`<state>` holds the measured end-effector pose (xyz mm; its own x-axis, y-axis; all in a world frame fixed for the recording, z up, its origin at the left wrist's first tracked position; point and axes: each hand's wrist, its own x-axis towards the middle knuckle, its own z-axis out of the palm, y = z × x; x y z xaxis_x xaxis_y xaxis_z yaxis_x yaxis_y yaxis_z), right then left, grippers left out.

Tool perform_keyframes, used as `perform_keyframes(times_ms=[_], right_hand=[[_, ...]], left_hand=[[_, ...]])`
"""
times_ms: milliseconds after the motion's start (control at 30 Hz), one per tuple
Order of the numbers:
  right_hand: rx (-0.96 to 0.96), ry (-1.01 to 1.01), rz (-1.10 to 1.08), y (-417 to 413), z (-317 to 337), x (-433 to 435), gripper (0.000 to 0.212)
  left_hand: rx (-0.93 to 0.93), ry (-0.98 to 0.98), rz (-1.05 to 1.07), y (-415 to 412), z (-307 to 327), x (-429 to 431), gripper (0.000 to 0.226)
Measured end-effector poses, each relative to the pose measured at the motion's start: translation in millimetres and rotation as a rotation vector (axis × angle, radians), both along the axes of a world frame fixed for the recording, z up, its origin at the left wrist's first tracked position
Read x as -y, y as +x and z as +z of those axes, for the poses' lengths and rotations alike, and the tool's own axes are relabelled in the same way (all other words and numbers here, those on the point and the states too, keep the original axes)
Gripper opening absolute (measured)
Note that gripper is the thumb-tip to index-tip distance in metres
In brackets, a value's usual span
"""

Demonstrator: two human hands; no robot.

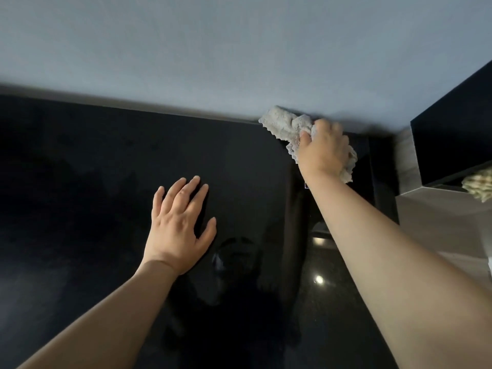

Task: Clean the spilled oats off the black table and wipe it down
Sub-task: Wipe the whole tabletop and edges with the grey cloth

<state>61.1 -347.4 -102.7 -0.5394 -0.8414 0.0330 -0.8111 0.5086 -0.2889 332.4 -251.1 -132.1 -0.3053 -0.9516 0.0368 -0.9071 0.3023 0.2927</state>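
While the left hand (178, 225) lies palm-down on the glossy black surface (80, 182), fingers straight and slightly spread, the right hand (323, 150) grips a crumpled, nubbly pale-grey cloth (282, 123) at the surface's far right corner, against the matte grey wall (213, 49). Surface mirrors both forearms. Farther right: angular black cabinet (452, 134); below it, a ribbed cream rag (479, 185), partly cropped.
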Motion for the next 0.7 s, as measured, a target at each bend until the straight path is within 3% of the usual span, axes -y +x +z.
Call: perform_keyframes(times_ms=[200,367,500,600,700], right_hand=[[0.013,-0.055,0.156,22.9,-4.0,0.9,0.027],[-0.026,-0.169,0.324,36.8,-14.0,-49.7,0.017],[0.082,-0.154,0.336,48.9,-9.3,-110.2,0.017],[0.302,-0.149,0.264,47.5,5.8,-130.3,0.02],[0.238,-0.266,0.239,35.8,20.4,-114.4,0.026]], left_hand=[[0.016,-0.014,0.007,-1.2,-0.2,0.9,0.061],[0.016,-0.01,0.007,-1.2,0.5,0.7,0.061],[0.023,-0.004,0.008,-0.8,1.6,-0.1,0.061],[0.029,0.001,0.004,-0.9,0.5,0.5,0.062],[0.027,0.002,0.007,-0.3,0.5,0.3,0.062]])
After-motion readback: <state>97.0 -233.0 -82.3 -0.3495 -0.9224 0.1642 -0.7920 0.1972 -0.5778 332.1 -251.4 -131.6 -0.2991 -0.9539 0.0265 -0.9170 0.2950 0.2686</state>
